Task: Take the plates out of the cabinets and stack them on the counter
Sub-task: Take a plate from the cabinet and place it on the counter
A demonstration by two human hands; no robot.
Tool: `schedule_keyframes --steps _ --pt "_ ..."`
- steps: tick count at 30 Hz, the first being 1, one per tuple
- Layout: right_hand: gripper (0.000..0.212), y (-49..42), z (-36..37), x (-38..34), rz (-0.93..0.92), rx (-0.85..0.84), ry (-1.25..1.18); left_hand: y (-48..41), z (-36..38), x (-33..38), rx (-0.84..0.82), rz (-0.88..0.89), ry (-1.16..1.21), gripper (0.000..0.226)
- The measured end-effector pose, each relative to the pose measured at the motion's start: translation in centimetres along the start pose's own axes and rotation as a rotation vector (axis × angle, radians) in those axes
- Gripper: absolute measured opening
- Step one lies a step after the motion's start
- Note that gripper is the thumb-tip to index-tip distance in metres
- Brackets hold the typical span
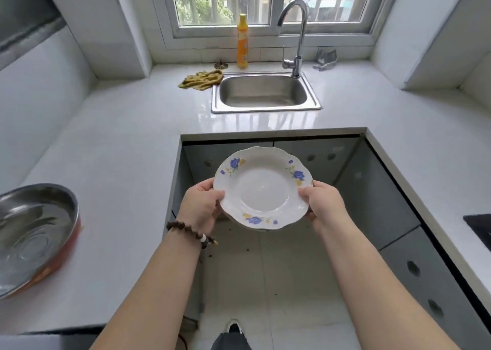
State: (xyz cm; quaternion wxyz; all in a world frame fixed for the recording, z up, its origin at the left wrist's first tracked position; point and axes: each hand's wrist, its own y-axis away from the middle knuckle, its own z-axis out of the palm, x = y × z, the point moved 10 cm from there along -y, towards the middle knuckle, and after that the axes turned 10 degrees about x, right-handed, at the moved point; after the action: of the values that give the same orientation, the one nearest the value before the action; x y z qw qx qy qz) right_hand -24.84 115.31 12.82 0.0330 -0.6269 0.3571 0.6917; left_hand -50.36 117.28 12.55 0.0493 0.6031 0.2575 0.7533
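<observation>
A white plate [263,187] with blue and yellow flowers on its scalloped rim is held level in mid-air, in front of the grey cabinet doors [342,161] below the sink. My left hand [203,207], with a bead bracelet on the wrist, grips the plate's left edge. My right hand [322,203] grips its right edge. A darker rim peeks out under the plate's near edge; I cannot tell whether it is a second plate. The white counter [127,148] wraps around me in a U shape.
A steel sink [264,92] with a tall tap [296,36] lies straight ahead under the window. A yellow bottle [242,41] and an olive cloth [202,80] sit left of the sink. A large steel basin [34,233] rests on the left counter. A black hob corner [478,227] shows at right.
</observation>
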Motion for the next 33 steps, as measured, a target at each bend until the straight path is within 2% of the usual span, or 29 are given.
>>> schedule_keyframes --steps 8,19,26,30,33 --pt "0.027 -6.6 10.4 -5.1 -0.03 -0.092 0.111 -9.3 -1.3 4.2 0.112 0.008 0.127 0.034" --pt "0.026 -17.1 26.5 -10.2 -0.05 -0.396 0.316 -19.8 -3.0 8.0 0.429 0.062 0.344 0.034" --pt "0.027 -20.0 35.6 -13.2 -0.083 -0.643 0.464 -21.2 -3.8 9.2 0.681 0.08 0.511 0.035" --pt "0.028 -18.3 40.5 -12.5 -0.087 -0.795 0.522 -20.0 -6.5 9.4 0.832 0.11 0.564 0.037" --pt "0.019 -15.9 43.9 -11.2 -0.08 -0.916 0.559 -18.4 -9.1 9.4 0.941 0.139 0.574 0.039"
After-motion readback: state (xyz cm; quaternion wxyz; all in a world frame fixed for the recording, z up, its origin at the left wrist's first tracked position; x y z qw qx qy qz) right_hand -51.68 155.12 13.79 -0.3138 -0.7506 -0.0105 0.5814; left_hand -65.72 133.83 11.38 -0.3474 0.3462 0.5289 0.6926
